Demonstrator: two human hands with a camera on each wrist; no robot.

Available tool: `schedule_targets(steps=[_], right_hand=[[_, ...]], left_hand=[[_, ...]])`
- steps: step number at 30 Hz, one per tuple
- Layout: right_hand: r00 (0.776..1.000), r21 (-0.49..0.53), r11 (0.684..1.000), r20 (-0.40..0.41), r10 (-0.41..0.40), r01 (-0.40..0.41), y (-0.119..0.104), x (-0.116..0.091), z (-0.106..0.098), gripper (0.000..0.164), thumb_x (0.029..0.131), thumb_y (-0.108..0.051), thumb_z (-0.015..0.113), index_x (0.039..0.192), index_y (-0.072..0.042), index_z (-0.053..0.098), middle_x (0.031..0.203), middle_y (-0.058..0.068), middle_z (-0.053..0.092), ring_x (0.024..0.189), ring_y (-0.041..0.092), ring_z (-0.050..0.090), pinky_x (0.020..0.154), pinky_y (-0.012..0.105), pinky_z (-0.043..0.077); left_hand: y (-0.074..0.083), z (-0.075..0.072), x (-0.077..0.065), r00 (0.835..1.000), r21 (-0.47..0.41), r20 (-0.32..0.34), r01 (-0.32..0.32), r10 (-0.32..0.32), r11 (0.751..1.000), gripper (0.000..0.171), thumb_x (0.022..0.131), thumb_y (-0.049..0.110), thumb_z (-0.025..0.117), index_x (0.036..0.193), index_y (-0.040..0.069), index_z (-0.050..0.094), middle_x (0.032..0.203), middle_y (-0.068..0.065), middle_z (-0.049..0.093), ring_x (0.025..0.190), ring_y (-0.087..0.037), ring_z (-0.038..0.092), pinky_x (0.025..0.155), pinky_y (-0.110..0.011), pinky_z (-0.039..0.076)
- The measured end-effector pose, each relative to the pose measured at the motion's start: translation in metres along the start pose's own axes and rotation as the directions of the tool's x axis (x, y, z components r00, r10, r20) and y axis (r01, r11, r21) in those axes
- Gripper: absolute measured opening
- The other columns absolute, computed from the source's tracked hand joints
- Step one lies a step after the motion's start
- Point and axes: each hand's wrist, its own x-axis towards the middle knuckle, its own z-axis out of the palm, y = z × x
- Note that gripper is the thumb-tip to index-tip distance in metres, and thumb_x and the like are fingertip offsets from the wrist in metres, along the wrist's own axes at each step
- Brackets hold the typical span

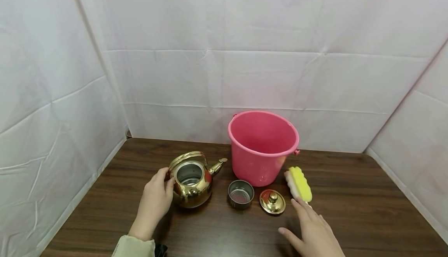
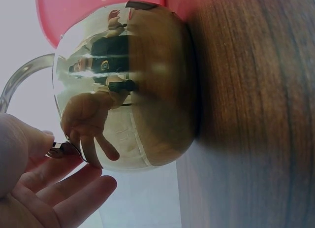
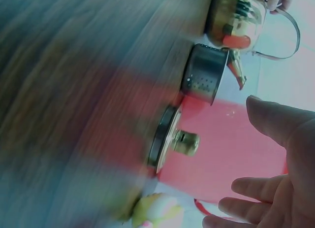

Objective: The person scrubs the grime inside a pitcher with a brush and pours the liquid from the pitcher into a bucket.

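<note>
A shiny gold teapot [image 1: 192, 189] stands lidless on the table at the left, its spout pointing right toward the bucket. My left hand [image 1: 157, 194] pinches the near end of its arched handle [image 2: 60, 148] between thumb and index finger, the other fingers spread beside the body. To the right sit a perforated metal strainer [image 1: 240, 194] and the gold lid [image 1: 272, 201], knob up. My right hand [image 1: 313, 229] holds nothing; its fingers are extended and apart, close to the near end of a yellow and white sponge brush [image 1: 300, 184].
A pink bucket [image 1: 260, 167] stands upright behind the strainer and lid. White cloth walls [image 1: 217, 78] enclose the back and both sides of the dark wooden table [image 1: 357, 210]. Something small and black [image 1: 160, 250] lies by the left sleeve.
</note>
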Motion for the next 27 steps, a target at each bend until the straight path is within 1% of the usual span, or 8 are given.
schedule_targets(steps=[3,11,19,23,27], right_hand=[[0.999,0.007,1.000,-0.029,-0.030,0.031,-0.004,0.002,0.001,0.080,0.078,-0.053,0.070,0.134,0.000,0.048,0.139,0.020,0.048,0.125,0.038,0.048,0.092,0.065,0.041],[0.997,0.034,0.997,-0.046,-0.062,0.064,-0.019,0.009,0.003,0.078,0.078,-0.051,0.071,0.136,-0.003,0.048,0.140,0.016,0.048,0.127,0.034,0.048,0.097,0.061,0.040],[0.999,0.064,0.997,0.009,-0.049,0.048,-0.035,0.016,0.002,0.078,0.081,-0.052,0.068,0.138,-0.004,0.045,0.144,0.015,0.044,0.128,0.036,0.046,0.096,0.062,0.040],[0.999,0.075,0.996,0.007,-0.052,0.052,-0.041,0.018,0.003,0.078,0.081,-0.053,0.067,0.138,-0.004,0.045,0.144,0.014,0.044,0.129,0.034,0.045,0.099,0.060,0.039],[0.998,0.103,0.993,0.004,-0.059,0.059,-0.047,0.021,0.006,0.076,0.082,-0.050,0.067,0.139,-0.005,0.044,0.145,0.013,0.043,0.131,0.034,0.043,0.101,0.060,0.036]], left_hand=[[0.000,0.000,0.000,1.000,0.000,0.006,0.005,-0.005,1.000,0.025,0.091,0.003,0.059,0.113,-0.007,0.055,0.101,-0.024,0.064,0.091,-0.039,0.065,0.073,-0.049,0.054],[0.001,-0.001,0.000,1.000,-0.006,0.016,0.010,-0.010,1.000,0.025,0.091,0.003,0.058,0.114,-0.007,0.055,0.101,-0.023,0.064,0.091,-0.038,0.065,0.074,-0.048,0.054],[0.001,0.000,0.000,1.000,-0.006,0.004,-0.004,0.004,1.000,0.023,0.090,0.002,0.059,0.111,-0.006,0.056,0.100,-0.022,0.064,0.090,-0.037,0.066,0.072,-0.047,0.054],[0.001,-0.001,-0.001,1.000,-0.005,-0.001,-0.006,0.006,1.000,0.023,0.090,0.002,0.059,0.111,-0.006,0.056,0.100,-0.022,0.064,0.091,-0.037,0.066,0.073,-0.047,0.054],[0.001,-0.001,0.000,1.000,-0.003,-0.002,-0.004,0.004,1.000,0.023,0.090,0.003,0.059,0.111,-0.006,0.056,0.099,-0.022,0.064,0.090,-0.037,0.066,0.073,-0.048,0.054]])
